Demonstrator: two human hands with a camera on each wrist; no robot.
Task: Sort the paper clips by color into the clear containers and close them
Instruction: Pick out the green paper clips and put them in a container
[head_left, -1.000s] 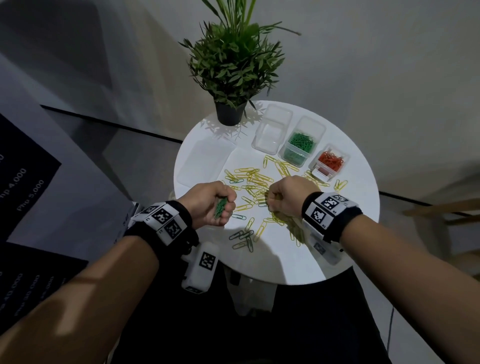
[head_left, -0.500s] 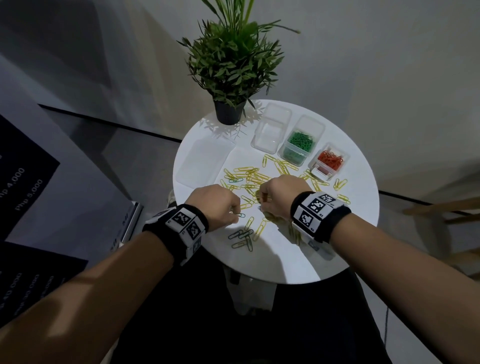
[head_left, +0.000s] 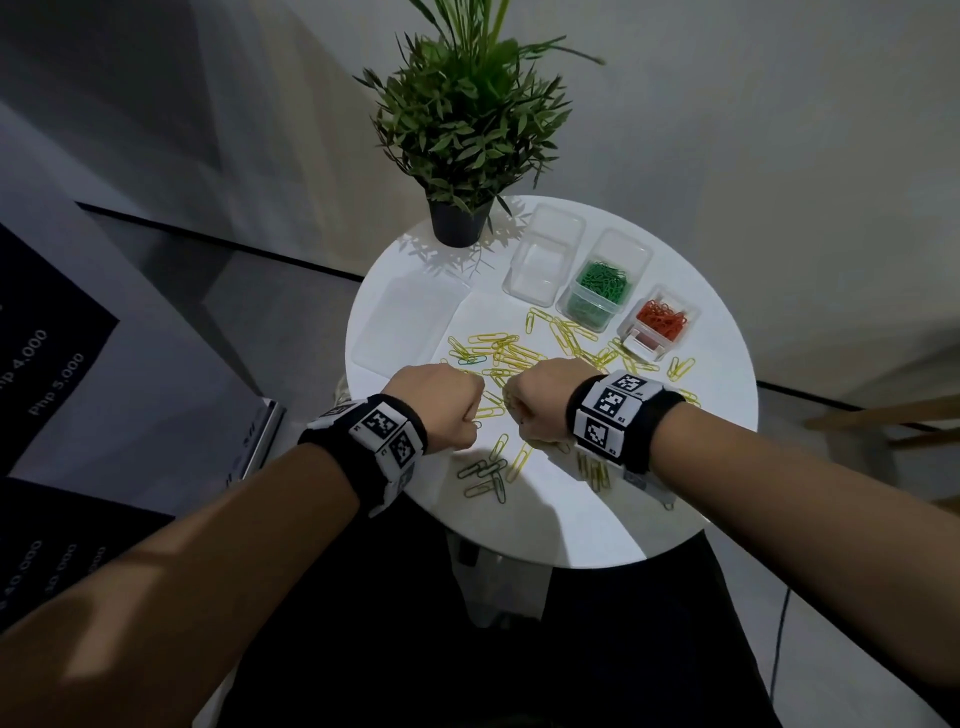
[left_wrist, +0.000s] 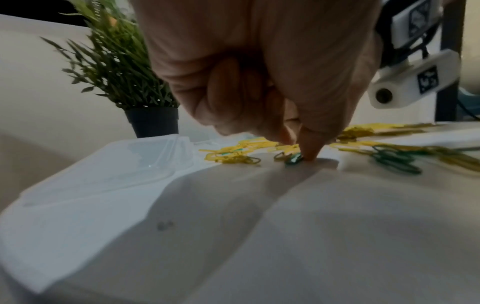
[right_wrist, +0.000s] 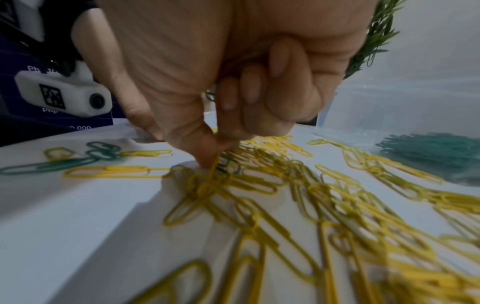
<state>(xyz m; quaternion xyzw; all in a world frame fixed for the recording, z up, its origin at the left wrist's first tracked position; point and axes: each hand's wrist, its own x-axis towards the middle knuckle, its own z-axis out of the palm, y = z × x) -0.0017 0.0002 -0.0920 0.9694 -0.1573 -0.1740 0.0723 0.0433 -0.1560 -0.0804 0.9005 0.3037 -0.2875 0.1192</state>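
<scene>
The left hand (left_wrist: 259, 72), fingers (left_wrist: 310, 148) pinching together on a green clip (left_wrist: 293, 158) flat on the worktop (left_wrist: 259, 226), sits nearest it, while the right hand (right_wrist: 233, 72) pinches a yellow clip (right_wrist: 214, 166) from the pile

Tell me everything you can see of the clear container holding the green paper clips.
The clear rectangular plastic container of green paper clips stands upright on the round white table, the middle of three in a row, between an empty clear container and a smaller one holding orange clips. Its hinged lid lies open behind it. A heap of green clips fills much of it. Yellow clips lie at its near wall; neither hand touches it.
</scene>
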